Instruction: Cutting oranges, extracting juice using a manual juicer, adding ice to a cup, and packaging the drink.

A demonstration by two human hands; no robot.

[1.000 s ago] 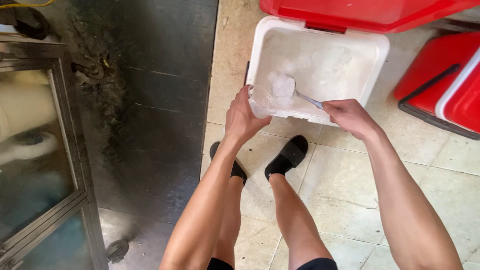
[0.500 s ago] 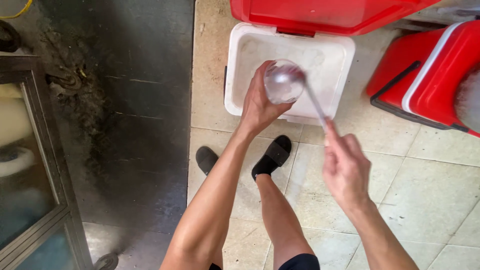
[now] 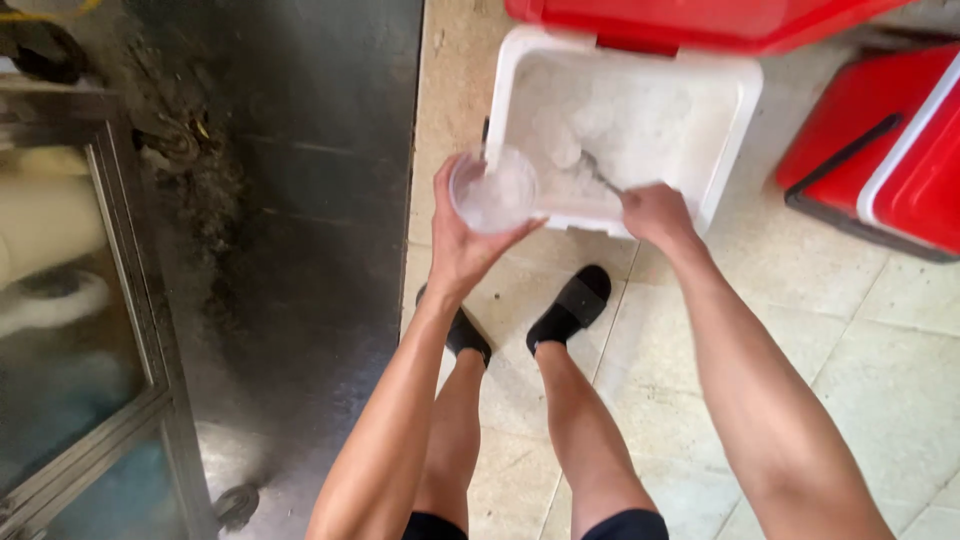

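**Cup and scoop held over an open ice cooler**

Gripping a clear plastic cup [image 3: 493, 190] of ice, the left hand [image 3: 462, 245] holds it beside the white cooler [image 3: 728, 150]. Right hand [image 3: 655, 213] clasps a metal scoop [image 3: 598, 172] reaching into ice just beyond. Scooping seems underway; lifting ice across to the cup likely comes next.

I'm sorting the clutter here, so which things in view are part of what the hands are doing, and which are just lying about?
In use:
left hand, holding clear cup of ice
right hand, holding metal scoop
open white cooler box with ice

Lying about:
closed red cooler on the right
glass-fronted cabinet on the left
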